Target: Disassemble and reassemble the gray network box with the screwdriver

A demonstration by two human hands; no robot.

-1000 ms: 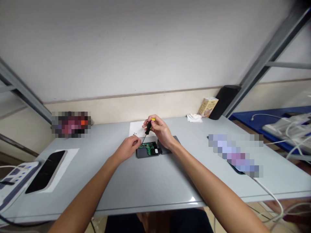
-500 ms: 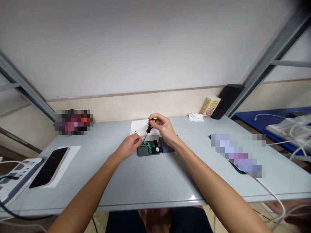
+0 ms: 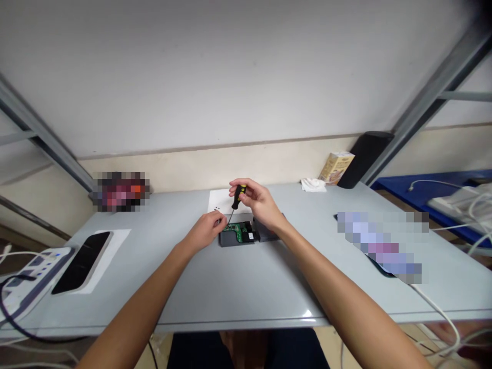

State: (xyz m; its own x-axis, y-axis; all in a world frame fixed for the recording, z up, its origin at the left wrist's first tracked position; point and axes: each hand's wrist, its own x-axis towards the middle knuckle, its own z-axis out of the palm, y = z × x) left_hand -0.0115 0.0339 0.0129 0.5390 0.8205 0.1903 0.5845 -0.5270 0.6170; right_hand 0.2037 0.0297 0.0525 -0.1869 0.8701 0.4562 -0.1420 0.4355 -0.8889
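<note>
My right hand (image 3: 260, 202) grips the black and yellow handle of a screwdriver (image 3: 239, 197), its fingers curled near the top. The thin shaft slants down and left to the upper left corner of an opened grey device (image 3: 229, 239) with a green circuit board (image 3: 241, 230). At that corner my left hand (image 3: 205, 229) is closed, its fingertips beside the shaft's lower end. What those fingers pinch is too small to make out. A dark grey casing piece (image 3: 264, 230) lies just right of the device, partly hidden behind my right wrist.
Behind the device lies white paper (image 3: 217, 199) with several tiny dark bits (image 3: 217, 208). To the left are a phone (image 3: 82, 262) and a power strip (image 3: 33, 279). At right are a blurred-out item (image 3: 378, 246), a yellow carton (image 3: 337, 168), crumpled tissue (image 3: 313, 185) and a black cylinder (image 3: 365, 159).
The right fingers have shifted on the screwdriver handle, with the fingertips now further left. The shaft stands slightly steeper. My left hand stays at the device's corner; the whole view has shifted a little.
</note>
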